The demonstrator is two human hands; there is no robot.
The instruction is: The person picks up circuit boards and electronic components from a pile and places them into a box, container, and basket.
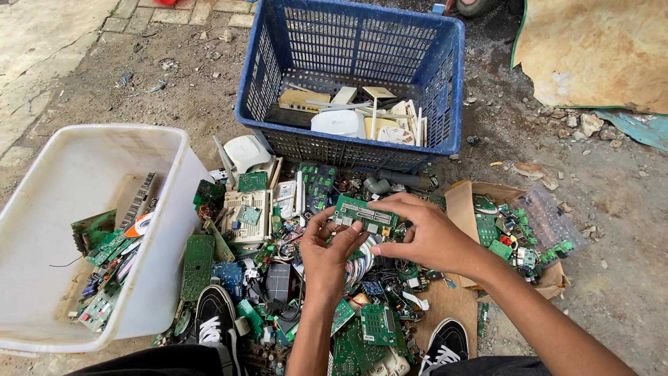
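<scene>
green rectangular circuit board (364,214) is pinched by left hand (327,254) and right hand (426,233); sharp solder could prick fingers, scrap pile (278,271) at six o'clock.

Both hands raised close together, L grip (327,254) & R grip (424,237) fingers curled, pinching

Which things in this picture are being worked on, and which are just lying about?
In hand:
green circuit board
left hand
right hand

Lying about:
blue crate
white tub
cardboard box
pile of boards
</scene>
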